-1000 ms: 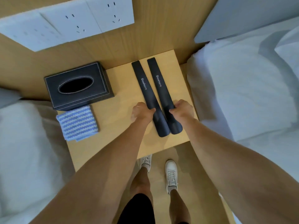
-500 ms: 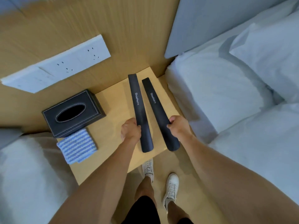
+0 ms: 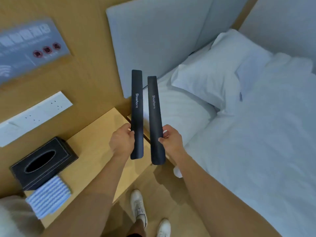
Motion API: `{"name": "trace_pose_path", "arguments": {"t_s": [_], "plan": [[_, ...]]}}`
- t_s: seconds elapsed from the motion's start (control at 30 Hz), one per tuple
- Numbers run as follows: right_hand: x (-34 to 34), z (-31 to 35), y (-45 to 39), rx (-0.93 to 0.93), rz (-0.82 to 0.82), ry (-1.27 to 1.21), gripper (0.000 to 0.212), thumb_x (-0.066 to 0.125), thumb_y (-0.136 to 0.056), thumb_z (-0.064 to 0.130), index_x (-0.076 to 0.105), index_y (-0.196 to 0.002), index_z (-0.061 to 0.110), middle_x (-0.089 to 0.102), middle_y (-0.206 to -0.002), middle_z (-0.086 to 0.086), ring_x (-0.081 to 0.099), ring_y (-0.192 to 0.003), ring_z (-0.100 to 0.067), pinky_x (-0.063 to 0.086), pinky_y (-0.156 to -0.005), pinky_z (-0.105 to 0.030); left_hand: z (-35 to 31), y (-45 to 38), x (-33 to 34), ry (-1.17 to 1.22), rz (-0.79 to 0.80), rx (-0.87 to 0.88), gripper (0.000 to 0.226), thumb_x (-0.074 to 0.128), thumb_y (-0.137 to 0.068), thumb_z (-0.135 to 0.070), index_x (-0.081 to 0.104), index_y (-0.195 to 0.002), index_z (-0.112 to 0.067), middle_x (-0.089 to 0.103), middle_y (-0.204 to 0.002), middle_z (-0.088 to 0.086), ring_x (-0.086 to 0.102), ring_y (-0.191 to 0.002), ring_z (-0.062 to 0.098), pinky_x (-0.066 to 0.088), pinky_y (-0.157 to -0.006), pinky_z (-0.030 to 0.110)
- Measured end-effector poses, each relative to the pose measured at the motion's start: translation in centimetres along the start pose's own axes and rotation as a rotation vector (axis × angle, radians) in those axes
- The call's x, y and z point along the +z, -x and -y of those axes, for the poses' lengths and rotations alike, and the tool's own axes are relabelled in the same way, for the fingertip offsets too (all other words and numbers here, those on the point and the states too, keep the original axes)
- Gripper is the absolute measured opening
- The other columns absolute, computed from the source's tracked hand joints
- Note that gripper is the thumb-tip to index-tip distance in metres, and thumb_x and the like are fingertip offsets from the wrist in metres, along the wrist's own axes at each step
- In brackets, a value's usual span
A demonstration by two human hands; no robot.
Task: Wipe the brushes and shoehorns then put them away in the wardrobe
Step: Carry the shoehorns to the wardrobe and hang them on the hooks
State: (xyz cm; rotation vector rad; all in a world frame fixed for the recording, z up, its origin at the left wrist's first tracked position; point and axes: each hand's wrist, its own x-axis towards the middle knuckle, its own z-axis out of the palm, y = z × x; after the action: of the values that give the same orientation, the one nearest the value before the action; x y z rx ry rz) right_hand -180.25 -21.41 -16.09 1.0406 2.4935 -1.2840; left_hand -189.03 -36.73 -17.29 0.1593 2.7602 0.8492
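Note:
Two long black shoehorns, each printed "Shoehorn", are held up in the air side by side above the bedside table's right edge. My left hand [image 3: 121,141] grips the left shoehorn [image 3: 136,106] near its lower end. My right hand [image 3: 171,140] grips the right shoehorn [image 3: 154,115] the same way. Both point away from me toward the headboard. A blue-and-white striped cloth [image 3: 49,195] lies folded on the wooden bedside table [image 3: 95,139], at its near left corner. No brushes or wardrobe are in view.
A black tissue box [image 3: 42,163] stands on the table behind the cloth. A white bed [image 3: 248,142] with pillows fills the right side, a grey padded headboard [image 3: 153,40] behind it. Wall sockets [image 3: 35,115] and a sign are on the wooden wall. My feet stand on the floor below.
Both hands have lifted the two shoehorns off the table and raised them into the air. The view has swung up and to the right, toward the bed.

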Motion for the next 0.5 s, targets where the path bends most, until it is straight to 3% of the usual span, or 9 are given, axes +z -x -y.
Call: {"name": "trace_pose_path", "arguments": {"t_s": [0.17, 0.3, 0.5], "plan": [[-6.5, -1.7, 4.5, -0.010, -0.100, -0.083, 0.025, 0.067, -0.094, 0.017, 0.049, -0.108, 0.029, 0.065, -0.115, -0.001, 0.063, -0.093, -0.019, 0.049, -0.077, -0.016, -6.3, 4.7, -1.0, 0.035, -0.066, 0.118, 0.006, 0.054, -0.096, -0.024, 0.059, -0.100, -0.024, 0.068, -0.090, 0.000, 0.056, -0.076, 0.020, 0.042, -0.062, 0.030], [-11.8, -3.4, 9.2, -0.037, -0.193, -0.117, 0.026, 0.065, -0.095, 0.014, 0.049, -0.113, 0.022, 0.065, -0.126, -0.007, 0.067, -0.105, -0.028, 0.056, -0.092, -0.035, -10.9, 8.7, -1.6, 0.046, -0.067, 0.225, 0.010, 0.052, -0.099, -0.025, 0.057, -0.107, -0.024, 0.068, -0.094, 0.001, 0.062, -0.081, 0.021, 0.048, -0.063, 0.029], [-18.8, -6.7, 15.8, -0.042, -0.353, -0.200, 0.038, 0.067, -0.091, 0.007, 0.054, -0.125, 0.019, 0.067, -0.125, -0.006, 0.069, -0.105, -0.027, 0.058, -0.093, -0.040, -18.2, 14.9, -1.4, 0.171, -0.050, 0.359, 0.024, 0.056, -0.098, -0.028, 0.057, -0.121, -0.025, 0.068, -0.117, 0.002, 0.067, -0.097, 0.022, 0.055, -0.083, 0.034]]}}
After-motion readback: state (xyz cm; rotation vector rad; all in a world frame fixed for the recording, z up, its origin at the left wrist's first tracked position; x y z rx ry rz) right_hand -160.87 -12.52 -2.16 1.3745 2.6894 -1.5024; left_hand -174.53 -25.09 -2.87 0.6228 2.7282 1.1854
